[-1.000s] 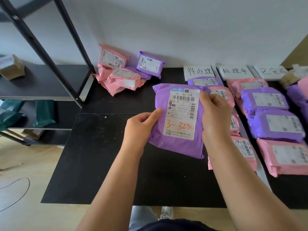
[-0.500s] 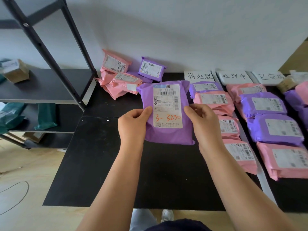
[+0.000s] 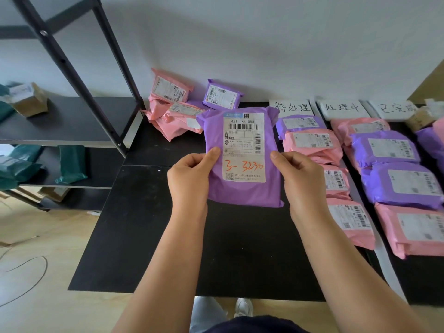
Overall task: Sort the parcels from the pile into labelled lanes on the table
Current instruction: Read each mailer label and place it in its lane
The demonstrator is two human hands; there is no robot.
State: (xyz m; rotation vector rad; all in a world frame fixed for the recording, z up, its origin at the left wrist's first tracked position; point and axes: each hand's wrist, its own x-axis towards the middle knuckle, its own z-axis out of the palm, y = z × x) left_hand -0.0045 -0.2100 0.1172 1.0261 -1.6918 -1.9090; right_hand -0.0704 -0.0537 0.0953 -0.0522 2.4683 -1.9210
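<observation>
Parcel: a purple parcel (image 3: 242,188) was held up at the middle of the frame, label facing up.
Left hand (image 3: 189,181): fingers clamped on its left edge.
Right hand (image 3: 298,181): fingers clamped on its right edge.
Pile (image 3: 177,109): pink and purple, upper middle, by the wall.
Lanes: filled rows at right, under the signs (image 3: 341,108).

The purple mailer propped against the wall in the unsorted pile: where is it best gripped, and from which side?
Probably by its top edge, coming from above and in front. The purple plastic mailer leans label-out against the white wall, so that edge stands free, while pink plastic mailers crowd its base.
</observation>
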